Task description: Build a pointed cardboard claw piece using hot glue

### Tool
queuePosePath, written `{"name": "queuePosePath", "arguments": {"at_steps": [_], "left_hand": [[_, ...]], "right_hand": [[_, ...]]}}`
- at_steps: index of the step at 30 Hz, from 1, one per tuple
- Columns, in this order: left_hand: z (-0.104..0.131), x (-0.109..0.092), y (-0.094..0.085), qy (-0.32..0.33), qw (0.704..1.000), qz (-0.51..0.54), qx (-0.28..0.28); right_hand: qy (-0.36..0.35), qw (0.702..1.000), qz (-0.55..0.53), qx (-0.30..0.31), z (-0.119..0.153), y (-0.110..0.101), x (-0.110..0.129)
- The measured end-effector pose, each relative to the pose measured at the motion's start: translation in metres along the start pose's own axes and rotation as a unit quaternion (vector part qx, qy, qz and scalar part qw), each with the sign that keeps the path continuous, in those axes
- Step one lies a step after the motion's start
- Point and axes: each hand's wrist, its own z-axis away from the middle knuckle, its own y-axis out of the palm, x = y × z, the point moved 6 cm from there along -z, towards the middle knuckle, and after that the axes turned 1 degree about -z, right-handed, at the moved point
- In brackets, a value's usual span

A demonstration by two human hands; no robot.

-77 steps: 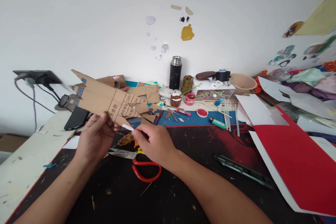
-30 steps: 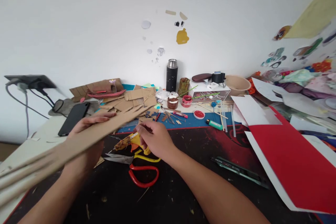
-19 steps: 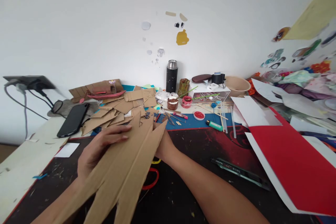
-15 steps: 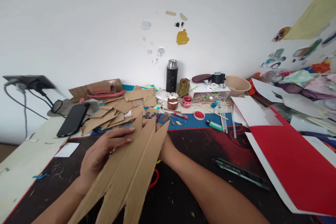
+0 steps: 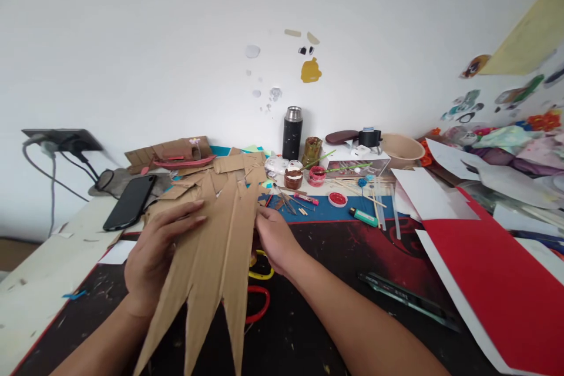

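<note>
A piece of brown cardboard (image 5: 211,252), cut into long pointed strips at both ends, is held up in front of me over the dark desk mat. My left hand (image 5: 158,252) grips its left side, fingers laid on the front face. At the upper right edge my right hand (image 5: 275,238) pinches the cardboard, some of its fingers hidden behind it. Partly covered by the cardboard, scissors with red and yellow handles (image 5: 259,305) lie on the mat below.
Cardboard scraps (image 5: 238,165) and a black phone (image 5: 130,202) lie at the back left. Behind are a black thermos (image 5: 292,135), paint jars (image 5: 316,176) and a green lighter (image 5: 363,217). A utility knife (image 5: 408,299) and red paper (image 5: 493,282) lie to the right.
The cardboard has turned more upright and shifted left, with both hands still on it. More of the scissors' handles now shows. The whole view has shifted slightly.
</note>
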Motion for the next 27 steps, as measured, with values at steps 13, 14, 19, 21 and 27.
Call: {"name": "queuePosePath", "arguments": {"at_steps": [13,14,19,21,27], "left_hand": [[0.007,-0.014,0.014,0.000,0.999,0.037,-0.006],[0.008,-0.012,0.016,-0.025,0.997,0.067,-0.016],[0.002,0.016,0.017,-0.230,0.943,0.214,-0.111],[0.000,0.033,0.024,-0.343,0.882,0.307,-0.098],[-0.005,0.041,0.035,-0.426,0.783,0.452,-0.031]], "right_hand": [[-0.020,1.000,-0.008,0.019,0.007,0.003,0.006],[-0.019,1.000,-0.003,0.012,0.007,0.003,0.006],[-0.025,0.999,-0.008,0.029,0.008,0.004,0.007],[-0.026,0.998,0.011,0.052,0.008,0.005,0.006],[-0.034,0.986,0.136,0.096,0.012,0.008,0.001]]}}
